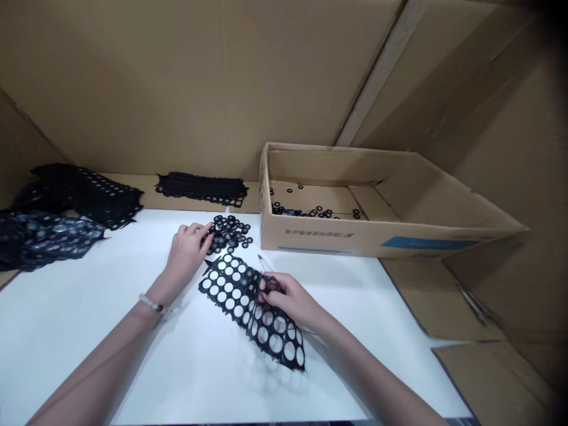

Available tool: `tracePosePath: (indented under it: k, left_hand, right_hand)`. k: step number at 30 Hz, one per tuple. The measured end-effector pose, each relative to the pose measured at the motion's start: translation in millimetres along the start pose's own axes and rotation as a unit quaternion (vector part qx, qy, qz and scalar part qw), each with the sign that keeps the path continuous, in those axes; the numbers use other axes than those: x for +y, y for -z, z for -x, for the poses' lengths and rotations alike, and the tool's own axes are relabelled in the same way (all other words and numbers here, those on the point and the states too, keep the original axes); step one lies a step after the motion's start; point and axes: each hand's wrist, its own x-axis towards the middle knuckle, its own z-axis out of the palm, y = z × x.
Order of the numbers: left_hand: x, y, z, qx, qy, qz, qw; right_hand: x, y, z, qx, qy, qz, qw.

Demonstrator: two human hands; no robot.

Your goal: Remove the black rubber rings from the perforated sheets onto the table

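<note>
My right hand (pixel 284 299) is closed on a black perforated rubber sheet (pixel 231 286), pinching it near its middle. Rows of round holes run through the sheet, and its near end is lifted off the white table. At the pile of small black rubber rings (pixel 231 232), my left hand (pixel 189 245) has its fingertips on the pile's left edge. Those fingers are bent, and whether they grip a ring I cannot make out. A thin pointed tool (pixel 261 260) shows partly beside my right hand, the rest hidden behind it.
A cardboard box (pixel 319 234) with several loose black rings (pixel 326 213) inside stands at the back right. Stacked perforated sheets (pixel 202 188) lie at the back, with more crumpled sheets (pixel 48 234) at the left. Cardboard walls (pixel 177 77) enclose the white table (pixel 89 331).
</note>
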Motion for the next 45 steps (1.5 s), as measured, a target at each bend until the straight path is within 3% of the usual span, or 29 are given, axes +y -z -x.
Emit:
tracePosePath:
  k: [2, 5, 7, 9, 11, 16, 20, 25, 29, 31, 34, 41, 45]
  left_hand:
    - [2, 1.6, 0, 0.009, -0.005, -0.018, 1.0]
    - [14, 8.3, 8, -0.007, -0.033, 0.067, 0.997]
    - [28, 10.8, 17, -0.085, -0.078, 0.172, 0.978]
    - [43, 10.2, 27, -0.19, -0.118, 0.261, 0.939]
    - [54, 7.9, 33, -0.262, -0.132, 0.316, 0.903]
    - [57, 10.5, 31, -0.344, -0.092, 0.407, 0.841]
    - [56, 19.6, 27, -0.355, -0.068, 0.406, 0.839]
    - [57, 17.7, 30, -0.365, -0.095, 0.37, 0.849]
    - [60, 14.6, 37, -0.215, -0.162, 0.273, 0.923]
    - [65, 17.6, 41, -0.177, -0.198, 0.213, 0.941]
    - [73, 24.1, 45, -0.204, -0.242, 0.174, 0.932]
    - [77, 23.7, 46, -0.235, -0.257, 0.175, 0.921]
    - [76, 20.9, 49, -0.214, -0.257, 0.202, 0.92]
  right_hand:
    - [-3, 1, 1, 0.001, 0.004, 0.009, 1.0]
    - [-8, 4, 2, -0.011, 0.014, 0.011, 1.0]
    - [-10, 5, 2, -0.04, 0.018, -0.008, 0.999]
    - [-11, 7, 3, -0.068, 0.025, -0.018, 0.997]
    - [-11, 11, 3, -0.079, 0.038, -0.006, 0.996]
    - [-16, 20, 2, -0.048, 0.065, 0.099, 0.992]
    - [-16, 19, 4, -0.012, 0.096, 0.218, 0.971]
    - [-11, 15, 4, -0.009, 0.11, 0.254, 0.961]
    - [-10, 15, 3, -0.028, 0.109, 0.251, 0.961]
    - [-10, 15, 2, -0.023, 0.114, 0.246, 0.962]
    - [-9, 13, 2, -0.004, 0.126, 0.235, 0.964]
    - [-6, 8, 4, -0.009, 0.15, 0.247, 0.957]
    - [-3, 6, 2, 0.014, 0.159, 0.237, 0.958]
